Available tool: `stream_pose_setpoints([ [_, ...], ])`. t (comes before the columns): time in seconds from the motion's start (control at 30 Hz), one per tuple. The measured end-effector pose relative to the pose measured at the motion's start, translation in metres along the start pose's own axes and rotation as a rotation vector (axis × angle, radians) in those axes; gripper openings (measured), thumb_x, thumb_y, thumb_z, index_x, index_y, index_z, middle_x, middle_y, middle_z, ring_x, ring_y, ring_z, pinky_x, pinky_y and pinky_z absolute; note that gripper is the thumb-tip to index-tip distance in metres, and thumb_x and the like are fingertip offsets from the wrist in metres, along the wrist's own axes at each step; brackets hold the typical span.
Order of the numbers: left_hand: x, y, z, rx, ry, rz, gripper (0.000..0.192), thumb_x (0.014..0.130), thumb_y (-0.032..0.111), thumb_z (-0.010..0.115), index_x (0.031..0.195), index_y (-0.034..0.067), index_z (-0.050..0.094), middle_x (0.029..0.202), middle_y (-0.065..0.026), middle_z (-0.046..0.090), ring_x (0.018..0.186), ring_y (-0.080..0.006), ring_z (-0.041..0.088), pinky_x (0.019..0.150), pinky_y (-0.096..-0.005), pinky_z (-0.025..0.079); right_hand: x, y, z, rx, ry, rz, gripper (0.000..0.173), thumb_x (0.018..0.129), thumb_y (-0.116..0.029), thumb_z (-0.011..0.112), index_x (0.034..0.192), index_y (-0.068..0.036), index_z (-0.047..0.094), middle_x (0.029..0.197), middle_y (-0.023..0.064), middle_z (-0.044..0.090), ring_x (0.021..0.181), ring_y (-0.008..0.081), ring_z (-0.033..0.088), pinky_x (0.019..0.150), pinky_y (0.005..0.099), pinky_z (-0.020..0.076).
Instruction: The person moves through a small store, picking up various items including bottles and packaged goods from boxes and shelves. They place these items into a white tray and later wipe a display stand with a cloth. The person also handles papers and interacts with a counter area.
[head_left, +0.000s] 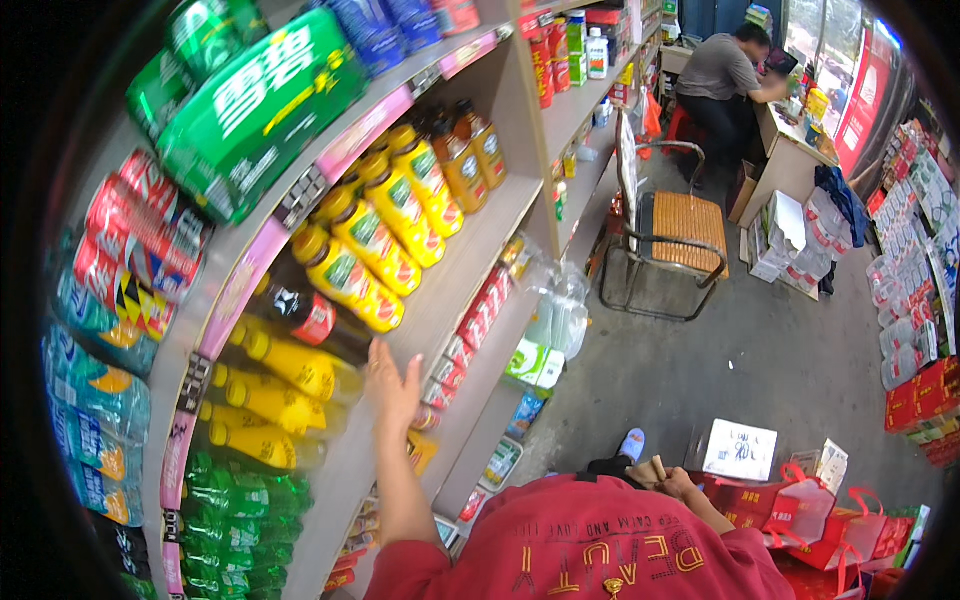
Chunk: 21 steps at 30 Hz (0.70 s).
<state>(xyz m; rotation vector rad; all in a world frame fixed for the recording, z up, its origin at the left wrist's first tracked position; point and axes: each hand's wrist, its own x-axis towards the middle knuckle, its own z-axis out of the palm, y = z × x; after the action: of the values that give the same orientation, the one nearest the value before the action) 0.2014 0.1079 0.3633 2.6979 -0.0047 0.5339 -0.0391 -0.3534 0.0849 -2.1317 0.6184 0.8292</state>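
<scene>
My left hand (394, 386) reaches to the shelf unit on the left, its thumb apart from the fingers and nothing in it. Its fingertips are at the base of a dark cola bottle (311, 315) lying on its side; whether they touch it is unclear. Yellow-labelled bottles (281, 390) lie just left of the hand, and yellow drink bottles (382, 214) stand above it. Green bottles (240, 510) lie lower on the same shelf. My right hand (677, 484), by my red shirt at the lower middle, is closed on a tan cloth (646, 472), partly hidden.
A metal-framed chair (675, 225) stands on the grey floor beyond the shelves. A person (716, 75) sits at a counter (795, 142) at the upper right. Red gift bags (795, 510) and a white box (741, 450) are close on my right. Bottle packs and cartons line the right side.
</scene>
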Motion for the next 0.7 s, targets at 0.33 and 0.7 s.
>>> stream_pose_setpoints([
  [0.33, -0.005, 0.229, 0.071, -0.233, -0.187, 0.385, 0.045, 0.083, 0.021, 0.063, 0.118, -0.006, 0.052, 0.114, -0.0256, 0.056, 0.102, -0.0402, 0.056, 0.089, -0.0447, 0.044, 0.1, 0.097, -0.134, -0.232, -0.023, -0.013, 0.032, 0.067, -0.029, 0.069, 0.096, -0.013, 0.069, 0.095, 0.0158, 0.066, 0.091, 0.033, 0.063, 0.08, 0.04, 0.0503],
  [0.7, 0.025, 0.407, 0.234, -0.424, -0.654, 0.86, 0.039, 0.078, 0.022, 0.071, 0.106, -0.003, 0.059, 0.1, -0.0228, 0.063, 0.084, -0.0348, 0.064, 0.071, -0.039, 0.051, 0.131, 0.1, -0.227, 0.284, 0.125, -0.079, 0.036, 0.072, -0.025, 0.07, 0.104, -0.009, 0.064, 0.091, 0.0196, 0.065, 0.091, 0.0357, 0.061, 0.079, 0.0415, 0.0482],
])
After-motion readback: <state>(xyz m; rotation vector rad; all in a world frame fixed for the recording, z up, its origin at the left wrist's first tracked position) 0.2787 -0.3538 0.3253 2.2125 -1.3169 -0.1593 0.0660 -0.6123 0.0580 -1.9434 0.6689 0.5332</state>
